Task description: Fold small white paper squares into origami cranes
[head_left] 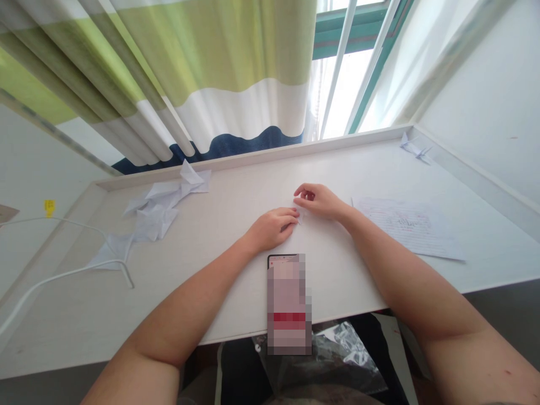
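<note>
A small piece of folded white paper (300, 216) shows between my hands at the middle of the white desk. My left hand (276, 228) rests on the desk with its fingers bent together, their tips closed on the paper's left side. My right hand (317, 200) is curled just above and to the right, thumb and forefinger close together at the paper's upper end. The fingers cover most of the paper, so its shape is hard to make out.
Several folded white papers (156, 219) lie at the left, and a small folded one (415, 149) in the far right corner. Written sheets (409, 228) lie beside my right forearm. A phone (289, 304) is at the front edge; a white cable (63, 275) curves at the left.
</note>
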Action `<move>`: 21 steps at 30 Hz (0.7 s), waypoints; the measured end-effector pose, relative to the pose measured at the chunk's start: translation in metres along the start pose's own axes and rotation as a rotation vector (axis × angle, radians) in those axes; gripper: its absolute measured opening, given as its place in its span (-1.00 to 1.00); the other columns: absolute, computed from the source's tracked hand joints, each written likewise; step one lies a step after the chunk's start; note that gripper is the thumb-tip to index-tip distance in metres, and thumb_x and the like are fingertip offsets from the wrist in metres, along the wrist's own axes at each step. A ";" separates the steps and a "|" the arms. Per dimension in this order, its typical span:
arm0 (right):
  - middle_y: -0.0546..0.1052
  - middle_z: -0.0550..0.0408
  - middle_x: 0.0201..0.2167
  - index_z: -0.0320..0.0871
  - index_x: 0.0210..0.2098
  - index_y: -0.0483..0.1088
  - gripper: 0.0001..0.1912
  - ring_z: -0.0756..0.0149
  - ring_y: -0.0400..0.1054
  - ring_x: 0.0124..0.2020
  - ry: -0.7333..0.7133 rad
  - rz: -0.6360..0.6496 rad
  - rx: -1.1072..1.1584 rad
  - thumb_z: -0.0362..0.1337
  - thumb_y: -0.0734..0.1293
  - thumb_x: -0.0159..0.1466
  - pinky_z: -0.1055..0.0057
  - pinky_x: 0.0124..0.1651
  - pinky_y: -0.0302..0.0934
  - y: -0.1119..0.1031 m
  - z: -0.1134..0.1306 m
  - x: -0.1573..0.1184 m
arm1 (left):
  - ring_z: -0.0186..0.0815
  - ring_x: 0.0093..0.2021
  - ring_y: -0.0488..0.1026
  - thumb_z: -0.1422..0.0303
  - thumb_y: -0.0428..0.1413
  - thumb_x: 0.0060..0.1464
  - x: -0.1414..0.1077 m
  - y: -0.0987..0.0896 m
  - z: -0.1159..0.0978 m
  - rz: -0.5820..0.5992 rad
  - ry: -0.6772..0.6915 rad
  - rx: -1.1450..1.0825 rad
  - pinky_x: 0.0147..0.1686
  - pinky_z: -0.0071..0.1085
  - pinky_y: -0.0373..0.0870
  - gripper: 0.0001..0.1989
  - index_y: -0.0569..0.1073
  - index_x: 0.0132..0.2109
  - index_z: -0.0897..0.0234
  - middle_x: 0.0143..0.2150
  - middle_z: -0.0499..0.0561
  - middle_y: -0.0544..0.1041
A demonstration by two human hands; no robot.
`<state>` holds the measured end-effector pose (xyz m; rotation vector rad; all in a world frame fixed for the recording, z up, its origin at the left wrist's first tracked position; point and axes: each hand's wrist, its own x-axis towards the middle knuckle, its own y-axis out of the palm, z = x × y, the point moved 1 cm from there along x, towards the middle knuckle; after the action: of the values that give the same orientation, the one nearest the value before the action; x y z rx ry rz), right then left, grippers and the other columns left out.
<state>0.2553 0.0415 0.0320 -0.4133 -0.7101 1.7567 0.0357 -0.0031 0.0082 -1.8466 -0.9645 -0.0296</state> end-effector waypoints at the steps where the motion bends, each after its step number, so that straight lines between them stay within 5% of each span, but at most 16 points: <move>1: 0.54 0.11 -0.35 -0.10 -0.11 0.61 -0.72 0.27 0.35 -0.35 -0.032 0.084 0.028 -0.11 0.41 0.27 0.27 -0.16 0.25 -0.003 -0.001 -0.002 | -0.13 0.25 0.65 0.51 0.11 0.36 0.000 0.000 0.001 -0.005 0.016 0.012 0.31 -0.08 0.59 -0.76 0.67 -0.05 0.22 0.13 0.12 0.73; 6: 0.55 0.03 -0.23 -0.06 -0.12 0.68 -0.69 0.17 0.42 -0.19 -0.101 0.244 0.036 -0.07 0.47 0.20 0.20 -0.03 0.30 -0.014 -0.008 -0.005 | -0.12 0.25 0.64 0.53 0.11 0.35 0.002 -0.001 0.001 -0.014 0.050 0.071 0.28 -0.04 0.57 -0.76 0.66 -0.03 0.21 0.11 0.11 0.73; 15: 0.53 0.07 -0.36 -0.08 -0.24 0.59 -0.82 0.22 0.35 -0.31 -0.071 0.151 -0.096 -0.13 0.43 0.26 0.23 -0.15 0.22 -0.005 -0.007 -0.001 | -0.08 0.10 0.58 0.29 0.28 0.32 0.001 -0.005 -0.001 -0.062 -0.240 0.211 0.14 -0.05 0.55 -0.88 0.66 -0.05 0.18 0.06 0.10 0.68; 21: 0.54 0.09 -0.38 -0.08 -0.31 0.52 -0.87 0.23 0.34 -0.31 -0.074 0.106 -0.188 -0.16 0.42 0.31 0.25 -0.17 0.18 -0.002 -0.004 -0.002 | -0.08 0.08 0.58 0.25 0.25 0.37 0.002 -0.003 0.001 -0.075 -0.287 0.233 0.11 -0.05 0.54 -0.85 0.71 -0.11 0.13 0.01 0.07 0.71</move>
<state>0.2600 0.0406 0.0307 -0.5240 -0.9248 1.8186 0.0344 -0.0007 0.0108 -1.6249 -1.1822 0.2976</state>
